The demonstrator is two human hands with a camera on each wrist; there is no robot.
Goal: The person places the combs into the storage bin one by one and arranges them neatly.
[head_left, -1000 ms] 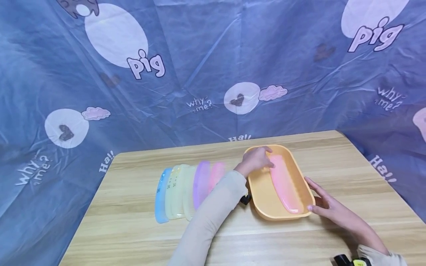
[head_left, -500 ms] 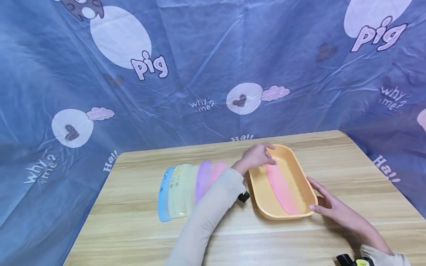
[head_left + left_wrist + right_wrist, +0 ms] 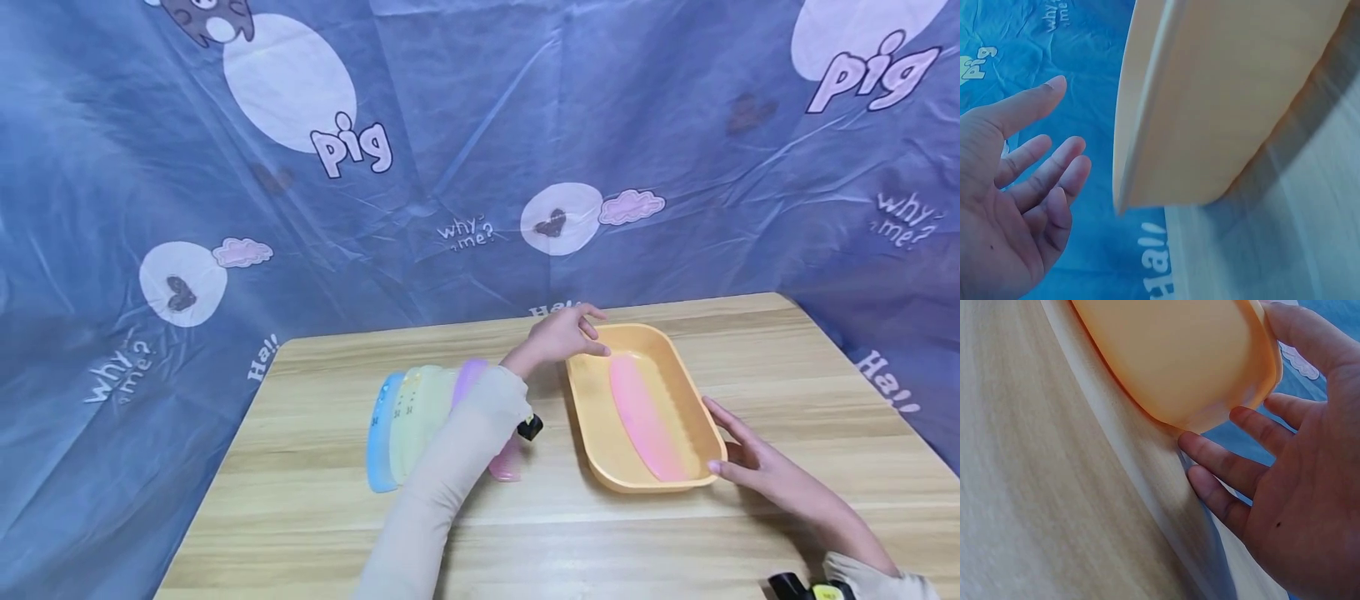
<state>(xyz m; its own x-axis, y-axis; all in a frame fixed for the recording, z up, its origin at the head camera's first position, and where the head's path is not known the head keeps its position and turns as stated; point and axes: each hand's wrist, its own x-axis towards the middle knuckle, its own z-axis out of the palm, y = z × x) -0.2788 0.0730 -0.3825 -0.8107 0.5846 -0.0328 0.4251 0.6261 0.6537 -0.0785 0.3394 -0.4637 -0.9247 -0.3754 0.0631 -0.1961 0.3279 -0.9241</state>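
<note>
A pink comb point(image 3: 643, 417) lies lengthwise inside the yellow-orange plastic tray point(image 3: 611, 477). Just beyond the tray's upper left rim is my left hand point(image 3: 558, 336), its fingers loosely bent and holding nothing; the left wrist view shows a gap between that hand point(image 3: 1016, 187) and the tray's outer wall point(image 3: 1222, 112). My right hand point(image 3: 757, 454) rests thumb and fingertips against the tray's lower right side. In the right wrist view its fingers point(image 3: 1225, 465) are spread and fairly straight along the outer wall point(image 3: 1179, 369).
Left of the tray, several combs lie side by side: blue point(image 3: 382, 437), pale yellow-green point(image 3: 427, 408), purple point(image 3: 468, 375) and pink point(image 3: 507, 462). My left sleeve point(image 3: 450, 458) partly covers them. A patterned blue cloth point(image 3: 480, 125) hangs behind the wooden table point(image 3: 600, 550).
My left hand let go of the pink comb in the tray and moved left, out past the rim. The right hand keeps its place on the tray. The head view shifted slightly.
</note>
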